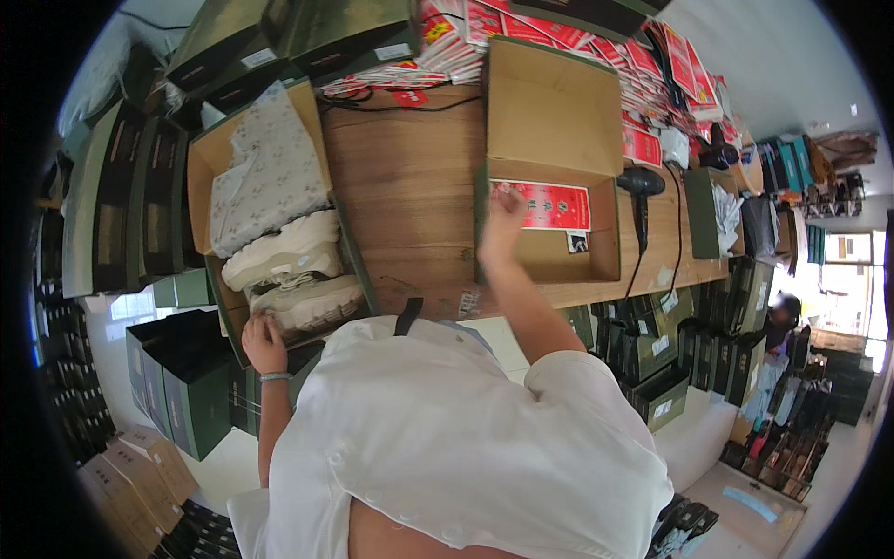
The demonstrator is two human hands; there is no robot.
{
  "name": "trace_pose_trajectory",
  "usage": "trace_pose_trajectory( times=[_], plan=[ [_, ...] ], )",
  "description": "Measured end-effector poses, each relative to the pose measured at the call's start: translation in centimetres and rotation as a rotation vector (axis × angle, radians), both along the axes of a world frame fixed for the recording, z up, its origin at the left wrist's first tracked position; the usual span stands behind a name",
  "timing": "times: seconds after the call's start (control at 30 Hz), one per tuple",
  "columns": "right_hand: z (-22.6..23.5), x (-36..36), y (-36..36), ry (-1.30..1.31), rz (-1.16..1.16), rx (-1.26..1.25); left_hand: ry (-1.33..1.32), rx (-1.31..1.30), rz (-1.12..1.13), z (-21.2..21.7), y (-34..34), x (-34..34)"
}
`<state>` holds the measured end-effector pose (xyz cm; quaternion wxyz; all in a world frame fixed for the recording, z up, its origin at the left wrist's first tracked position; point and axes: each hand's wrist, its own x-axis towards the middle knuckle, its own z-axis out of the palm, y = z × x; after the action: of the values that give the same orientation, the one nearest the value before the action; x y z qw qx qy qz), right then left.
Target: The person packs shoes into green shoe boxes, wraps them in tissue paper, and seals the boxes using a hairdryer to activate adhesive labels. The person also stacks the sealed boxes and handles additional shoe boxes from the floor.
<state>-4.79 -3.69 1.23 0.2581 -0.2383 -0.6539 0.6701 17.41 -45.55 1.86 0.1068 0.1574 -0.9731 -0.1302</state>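
We see the wooden table [410, 186] first, then the open shoe box [209, 168] with pale sneakers [289, 270] and the empty box [559, 121]. Our left hand [264, 343] grips the shoe box's near edge, fingers curled. Our right hand [506, 207] presses flat fingers on a red card [549, 205] inside the empty box.

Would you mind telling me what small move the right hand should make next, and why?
Probably let go of the red leaflet and draw the right hand back. The leaflet already lies flat inside the empty open box, and the fingers rest on its left end. The left hand is at the box holding the pale shoes.
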Motion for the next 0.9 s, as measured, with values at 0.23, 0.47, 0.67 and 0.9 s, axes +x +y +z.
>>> trace_pose_trajectory(
  times=[0.23,0.47,0.67,0.9],
  plan=[
    [-8.2,-0.9,21.1,-0.899,-0.452,-0.409,0.059,-0.012,-0.001,0.2,0.7,-0.2],
    [-5.7,-4.7,22.1,-1.357,-0.615,-0.338,0.074,0.020,-0.011,0.0,0.5,-0.2],
    [-8.0,-6.0,22.7,-1.463,-0.284,0.107,0.041,-0.015,0.001,-0.5,0.2,0.1],
    [-12.7,-6.5,24.9,-1.183,-0.231,-0.079,-0.011,0.002,0.046,0.3,0.7,0.3]
  ],
)
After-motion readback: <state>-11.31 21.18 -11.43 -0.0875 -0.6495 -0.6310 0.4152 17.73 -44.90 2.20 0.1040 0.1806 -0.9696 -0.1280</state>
